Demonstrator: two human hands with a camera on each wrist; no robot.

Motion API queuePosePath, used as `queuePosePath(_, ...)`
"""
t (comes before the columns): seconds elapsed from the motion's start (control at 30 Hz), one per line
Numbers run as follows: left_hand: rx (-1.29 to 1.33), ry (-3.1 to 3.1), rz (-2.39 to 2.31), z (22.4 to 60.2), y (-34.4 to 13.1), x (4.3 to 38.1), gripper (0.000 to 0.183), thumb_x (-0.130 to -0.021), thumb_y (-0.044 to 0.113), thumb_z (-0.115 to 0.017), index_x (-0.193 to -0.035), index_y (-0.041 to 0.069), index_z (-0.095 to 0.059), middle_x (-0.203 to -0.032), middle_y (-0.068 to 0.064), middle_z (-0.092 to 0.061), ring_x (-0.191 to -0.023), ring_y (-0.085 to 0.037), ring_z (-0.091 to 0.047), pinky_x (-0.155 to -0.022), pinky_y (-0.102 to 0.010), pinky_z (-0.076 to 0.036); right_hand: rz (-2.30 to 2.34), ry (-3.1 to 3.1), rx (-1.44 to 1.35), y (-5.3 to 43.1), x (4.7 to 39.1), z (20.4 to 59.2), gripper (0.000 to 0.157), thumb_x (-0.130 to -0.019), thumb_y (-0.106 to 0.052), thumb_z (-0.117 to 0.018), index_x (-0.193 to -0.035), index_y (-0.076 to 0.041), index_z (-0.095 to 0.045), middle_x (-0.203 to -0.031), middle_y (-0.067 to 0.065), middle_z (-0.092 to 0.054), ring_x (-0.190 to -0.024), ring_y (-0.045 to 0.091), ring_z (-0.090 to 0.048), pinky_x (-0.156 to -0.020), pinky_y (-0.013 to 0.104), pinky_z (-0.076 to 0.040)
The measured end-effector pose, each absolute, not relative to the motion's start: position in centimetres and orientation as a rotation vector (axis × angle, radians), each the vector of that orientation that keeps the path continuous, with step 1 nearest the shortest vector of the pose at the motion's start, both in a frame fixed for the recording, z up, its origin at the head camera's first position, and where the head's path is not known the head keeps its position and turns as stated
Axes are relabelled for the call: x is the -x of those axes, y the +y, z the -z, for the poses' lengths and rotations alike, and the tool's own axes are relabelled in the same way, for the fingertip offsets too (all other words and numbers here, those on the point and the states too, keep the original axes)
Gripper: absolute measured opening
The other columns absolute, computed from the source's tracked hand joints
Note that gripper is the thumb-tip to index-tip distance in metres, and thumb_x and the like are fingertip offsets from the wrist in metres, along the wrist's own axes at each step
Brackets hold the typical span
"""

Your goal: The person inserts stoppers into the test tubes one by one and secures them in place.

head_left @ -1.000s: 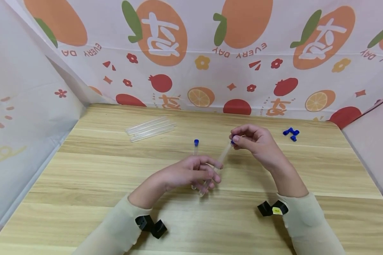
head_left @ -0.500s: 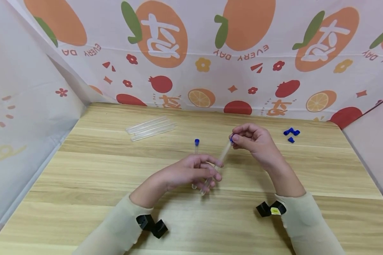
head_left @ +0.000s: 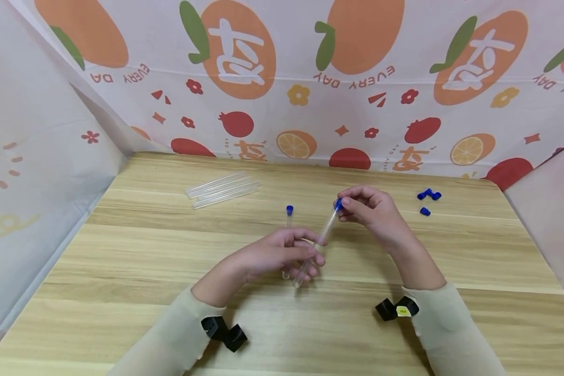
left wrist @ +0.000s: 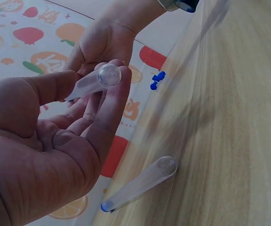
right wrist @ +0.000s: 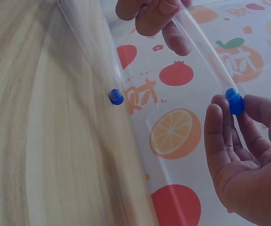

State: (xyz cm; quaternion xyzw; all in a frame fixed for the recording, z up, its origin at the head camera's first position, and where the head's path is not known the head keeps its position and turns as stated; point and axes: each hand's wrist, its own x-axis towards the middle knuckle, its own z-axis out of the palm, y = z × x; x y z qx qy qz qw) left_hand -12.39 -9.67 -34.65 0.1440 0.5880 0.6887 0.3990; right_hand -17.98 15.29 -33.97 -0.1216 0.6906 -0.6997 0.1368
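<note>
My left hand (head_left: 282, 253) holds a clear test tube (head_left: 327, 228) between thumb and fingers, tilted with its round end low and toward me. At the tube's upper end sits a blue cap (head_left: 339, 204). Thumb and fingers of my right hand (head_left: 373, 214) pinch this cap; in the right wrist view the blue cap (right wrist: 235, 102) is seated at the tube's mouth. A second test tube with a blue cap (head_left: 289, 209) lies on the table, partly hidden behind my left hand. The left wrist view shows that capped test tube (left wrist: 142, 184) whole, below the hand.
Several uncapped clear tubes (head_left: 223, 190) lie side by side at the back left of the wooden table (head_left: 145, 250). At the back right are a few blue caps (head_left: 429, 194) in a cluster and one loose blue cap (head_left: 425, 211) nearer. A fruit-patterned cloth (head_left: 263, 117) hangs behind.
My right hand has shifted slightly left, and more of the blue cap shows at the tube's end. One loose cap at the right has rolled a little toward me and left. My left hand stays nearly still.
</note>
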Motion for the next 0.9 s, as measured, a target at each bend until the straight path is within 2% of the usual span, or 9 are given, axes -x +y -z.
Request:
queuePosePath(0.23,-0.363,1.482,-1.74,34.9,-9.66,12.49,0.042,-0.103,0.008,-0.054,-0.141,-0.006,-0.042,-0.122,-0.034,-0.062,-0.085,-0.018,-0.072,-0.076,-0.036,-0.062,2.022,1.971,0.335,15.17,17.99,34.14,0.024,-0.099,-0.013,-0.063,-0.116,0.003,-0.062,-0.102,0.007,-0.069,-0.088,0.016,-0.07,-0.083,0.033,-0.061)
queuePosePath(0.5,-0.359,1.536,-1.744,34.87,-9.64,12.49,0.038,-0.104,0.009,-0.052,-0.138,-0.007,-0.047,-0.119,-0.033,-0.064,-0.081,-0.017,-0.072,-0.073,-0.035,-0.062,1.995,1.977,0.324,15.21,18.05,34.12,0.019,-0.098,-0.016,-0.064,-0.112,-0.003,-0.066,-0.101,0.006,-0.07,-0.088,0.016,-0.071,-0.084,0.032,-0.06)
queuePosePath(0.73,-0.334,1.565,-1.753,34.85,-9.53,12.46,0.036,-0.104,0.011,-0.052,-0.135,-0.008,-0.05,-0.115,-0.03,-0.066,-0.076,-0.017,-0.07,-0.067,-0.031,-0.061,1.973,1.986,0.268,15.19,18.04,34.14,0.035,-0.098,-0.019,-0.066,-0.119,0.008,-0.06,-0.1,0.006,-0.071,-0.087,0.015,-0.071,-0.085,0.032,-0.06)
queuePosePath(0.9,-0.323,1.572,-1.765,34.9,-9.49,12.44,0.036,-0.104,0.012,-0.053,-0.134,-0.008,-0.052,-0.113,-0.03,-0.066,-0.074,-0.016,-0.069,-0.064,-0.029,-0.059,1.972,1.984,0.262,15.17,18.04,34.29,0.036,-0.098,-0.018,-0.064,-0.121,0.01,-0.057,-0.099,0.005,-0.071,-0.086,0.015,-0.071,-0.084,0.032,-0.06)
